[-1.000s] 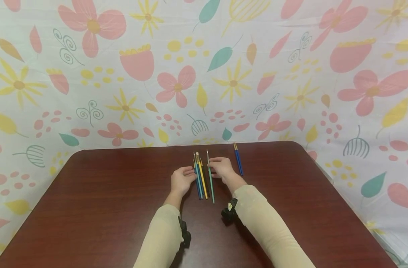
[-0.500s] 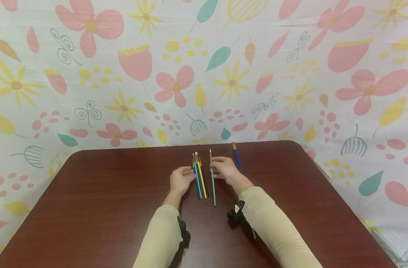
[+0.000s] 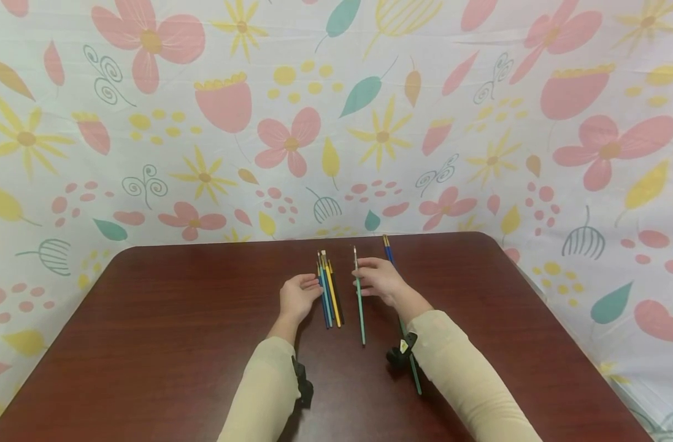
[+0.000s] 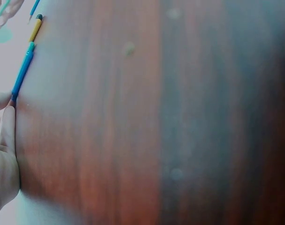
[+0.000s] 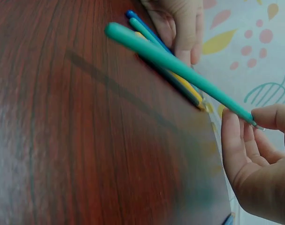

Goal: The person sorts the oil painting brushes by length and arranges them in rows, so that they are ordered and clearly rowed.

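Note:
My right hand point(image 3: 386, 282) pinches a green paintbrush point(image 3: 361, 313) between thumb and fingers, near its bristle end. In the right wrist view the brush's handle point(image 5: 165, 61) is raised off the table, its shadow lying below. Left of it lies a bundle of several paintbrushes point(image 3: 334, 301), side by side with bristles pointing away: blue, light blue, yellow and dark handles. My left hand point(image 3: 299, 301) rests against the bundle's left side, its fingers fairly straight. In the left wrist view only part of this hand point(image 4: 3, 159) shows, at the left edge beside a blue handle.
Blue paintbrushes point(image 3: 388, 250) lie behind the right hand, partly hidden by it. Another green paintbrush point(image 3: 416, 371) lies by the right wrist, partly covered by the sleeve and a black wrist camera point(image 3: 399, 356). A flowered cloth point(image 3: 292, 144) hangs behind the brown table point(image 3: 203, 319).
My right hand has moved right with the green paintbrush, widening the gap from the bundle. The second green paintbrush by the right wrist has come into view. My left hand has barely moved.

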A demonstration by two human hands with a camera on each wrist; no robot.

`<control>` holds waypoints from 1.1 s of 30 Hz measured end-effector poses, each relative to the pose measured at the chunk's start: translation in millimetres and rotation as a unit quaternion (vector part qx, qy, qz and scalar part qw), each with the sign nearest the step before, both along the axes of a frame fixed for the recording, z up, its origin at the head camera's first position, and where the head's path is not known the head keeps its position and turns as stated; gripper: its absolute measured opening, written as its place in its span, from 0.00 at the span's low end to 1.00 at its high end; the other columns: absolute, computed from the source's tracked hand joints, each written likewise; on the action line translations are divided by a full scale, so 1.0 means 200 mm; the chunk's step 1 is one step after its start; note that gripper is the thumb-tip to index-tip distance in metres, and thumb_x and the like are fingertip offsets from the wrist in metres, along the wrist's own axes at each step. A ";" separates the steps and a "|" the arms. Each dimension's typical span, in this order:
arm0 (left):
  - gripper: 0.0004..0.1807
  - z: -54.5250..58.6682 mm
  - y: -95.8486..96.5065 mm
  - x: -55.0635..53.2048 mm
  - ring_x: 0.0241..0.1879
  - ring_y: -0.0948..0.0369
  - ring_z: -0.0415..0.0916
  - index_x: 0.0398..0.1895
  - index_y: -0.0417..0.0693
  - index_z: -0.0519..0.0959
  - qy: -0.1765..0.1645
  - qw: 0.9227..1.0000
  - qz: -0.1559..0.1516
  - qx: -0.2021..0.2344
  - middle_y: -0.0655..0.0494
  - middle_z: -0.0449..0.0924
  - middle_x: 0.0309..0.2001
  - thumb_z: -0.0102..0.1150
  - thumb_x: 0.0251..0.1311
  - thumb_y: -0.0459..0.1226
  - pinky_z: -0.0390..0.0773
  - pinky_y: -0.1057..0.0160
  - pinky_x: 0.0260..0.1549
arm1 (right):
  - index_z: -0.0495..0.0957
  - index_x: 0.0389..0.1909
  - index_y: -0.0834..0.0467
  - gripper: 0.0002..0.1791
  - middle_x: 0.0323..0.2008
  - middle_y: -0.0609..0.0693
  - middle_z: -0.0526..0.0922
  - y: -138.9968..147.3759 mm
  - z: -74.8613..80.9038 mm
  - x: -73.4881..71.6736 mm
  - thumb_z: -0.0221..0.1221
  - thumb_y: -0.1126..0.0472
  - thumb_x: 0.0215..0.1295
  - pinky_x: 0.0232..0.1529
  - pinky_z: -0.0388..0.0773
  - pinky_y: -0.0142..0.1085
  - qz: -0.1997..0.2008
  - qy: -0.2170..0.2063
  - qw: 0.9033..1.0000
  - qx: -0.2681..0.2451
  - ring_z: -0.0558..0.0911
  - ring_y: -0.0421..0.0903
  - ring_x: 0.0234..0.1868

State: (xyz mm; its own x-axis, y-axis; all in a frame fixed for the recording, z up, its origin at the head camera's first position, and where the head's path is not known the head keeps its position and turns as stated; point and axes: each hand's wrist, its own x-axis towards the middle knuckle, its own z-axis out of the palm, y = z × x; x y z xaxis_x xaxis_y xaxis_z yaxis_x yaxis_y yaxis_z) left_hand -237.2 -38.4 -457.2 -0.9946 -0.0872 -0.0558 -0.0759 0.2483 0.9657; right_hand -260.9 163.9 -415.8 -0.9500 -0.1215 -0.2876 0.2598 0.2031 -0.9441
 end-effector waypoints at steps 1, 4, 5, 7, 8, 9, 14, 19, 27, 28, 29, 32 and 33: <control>0.20 0.00 0.00 0.00 0.49 0.51 0.81 0.53 0.37 0.77 0.001 1.000 0.000 -0.001 0.44 0.83 0.48 0.64 0.56 0.33 0.80 0.55 0.49 | 0.64 0.66 0.61 0.29 0.56 0.64 0.75 0.01 0.00 0.00 0.56 0.61 0.64 0.38 0.84 0.39 0.002 0.002 1.000 -0.001 0.81 0.57 0.52; 0.20 0.00 0.00 0.00 0.49 0.51 0.81 0.53 0.37 0.77 0.001 1.000 0.000 -0.002 0.44 0.83 0.48 0.64 0.56 0.33 0.80 0.55 0.50 | 0.62 0.67 0.60 0.30 0.57 0.65 0.74 0.04 0.00 0.01 0.56 0.61 0.64 0.38 0.84 0.40 0.009 0.008 1.000 -0.005 0.80 0.58 0.52; 0.20 0.00 0.00 0.00 0.49 0.51 0.81 0.53 0.37 0.77 0.001 1.000 0.001 -0.002 0.44 0.83 0.48 0.64 0.57 0.34 0.80 0.55 0.49 | 0.62 0.67 0.60 0.30 0.58 0.65 0.74 0.05 0.00 0.02 0.57 0.61 0.64 0.39 0.84 0.40 0.010 0.009 1.000 -0.008 0.80 0.59 0.53; 0.20 0.00 0.00 0.00 0.49 0.52 0.81 0.52 0.38 0.77 -0.001 1.000 0.002 -0.002 0.44 0.83 0.48 0.64 0.57 0.34 0.80 0.55 0.50 | 0.61 0.67 0.59 0.31 0.59 0.66 0.73 0.06 0.00 0.02 0.57 0.61 0.64 0.39 0.84 0.40 0.012 0.010 1.000 -0.015 0.79 0.60 0.54; 0.19 0.00 0.00 0.00 0.49 0.52 0.81 0.52 0.38 0.77 -0.001 1.000 0.002 -0.001 0.44 0.83 0.48 0.64 0.57 0.34 0.80 0.56 0.49 | 0.61 0.68 0.59 0.31 0.59 0.66 0.73 0.07 0.00 0.02 0.57 0.61 0.64 0.39 0.84 0.40 0.013 0.011 1.000 -0.018 0.79 0.60 0.54; 0.19 0.00 0.00 0.00 0.49 0.52 0.81 0.52 0.38 0.77 0.000 1.000 0.002 -0.002 0.44 0.83 0.48 0.64 0.57 0.34 0.80 0.56 0.49 | 0.60 0.68 0.59 0.31 0.59 0.66 0.72 0.08 0.00 0.03 0.56 0.61 0.64 0.39 0.84 0.40 0.015 0.012 1.000 -0.021 0.78 0.60 0.55; 0.20 -0.01 0.00 -0.01 0.49 0.52 0.81 0.52 0.38 0.77 0.003 1.000 0.002 -0.002 0.44 0.83 0.48 0.64 0.56 0.34 0.80 0.56 0.49 | 0.58 0.69 0.59 0.30 0.60 0.67 0.71 0.12 -0.01 0.04 0.53 0.61 0.67 0.40 0.83 0.40 0.029 0.027 0.999 -0.022 0.77 0.61 0.56; 0.20 -0.01 0.00 -0.01 0.49 0.52 0.81 0.52 0.38 0.77 0.003 1.000 0.002 -0.002 0.44 0.83 0.47 0.64 0.56 0.33 0.80 0.56 0.49 | 0.57 0.69 0.60 0.29 0.61 0.68 0.70 0.15 -0.02 0.05 0.50 0.63 0.68 0.36 0.83 0.38 0.040 0.029 0.998 -0.028 0.80 0.58 0.52; 0.20 -0.02 0.00 -0.02 0.49 0.52 0.81 0.52 0.39 0.77 0.000 1.000 0.002 0.003 0.45 0.83 0.48 0.64 0.56 0.34 0.80 0.56 0.49 | 0.58 0.69 0.60 0.30 0.59 0.66 0.71 0.18 -0.04 0.09 0.52 0.65 0.66 0.30 0.82 0.36 0.038 0.035 0.999 -0.011 0.84 0.46 0.41; 0.20 -0.02 0.00 -0.02 0.49 0.52 0.81 0.52 0.39 0.78 0.000 1.000 0.003 0.001 0.45 0.83 0.48 0.64 0.56 0.34 0.80 0.56 0.49 | 0.58 0.69 0.60 0.30 0.59 0.66 0.72 0.18 -0.05 0.10 0.52 0.66 0.66 0.30 0.82 0.36 0.039 0.038 0.998 -0.008 0.84 0.46 0.40; 0.20 -0.02 0.00 -0.02 0.49 0.52 0.81 0.52 0.39 0.78 0.000 1.000 0.002 0.001 0.45 0.83 0.48 0.64 0.56 0.35 0.80 0.56 0.49 | 0.58 0.69 0.61 0.30 0.58 0.66 0.72 0.19 -0.05 0.10 0.52 0.65 0.65 0.30 0.82 0.36 0.039 0.042 0.998 -0.005 0.84 0.45 0.40; 0.20 -0.01 0.00 -0.02 0.49 0.52 0.81 0.52 0.40 0.78 -0.001 1.000 0.005 -0.003 0.46 0.83 0.47 0.64 0.56 0.35 0.80 0.56 0.49 | 0.57 0.69 0.62 0.31 0.58 0.67 0.72 0.20 -0.06 0.12 0.51 0.65 0.66 0.30 0.82 0.36 0.041 0.052 0.998 -0.003 0.83 0.44 0.39; 0.20 -0.01 0.00 -0.02 0.49 0.53 0.81 0.52 0.40 0.78 -0.002 1.000 0.006 -0.004 0.46 0.83 0.47 0.64 0.56 0.35 0.80 0.56 0.49 | 0.57 0.70 0.62 0.31 0.58 0.67 0.72 0.21 -0.06 0.13 0.51 0.65 0.66 0.30 0.82 0.36 0.038 0.053 0.998 -0.003 0.83 0.44 0.39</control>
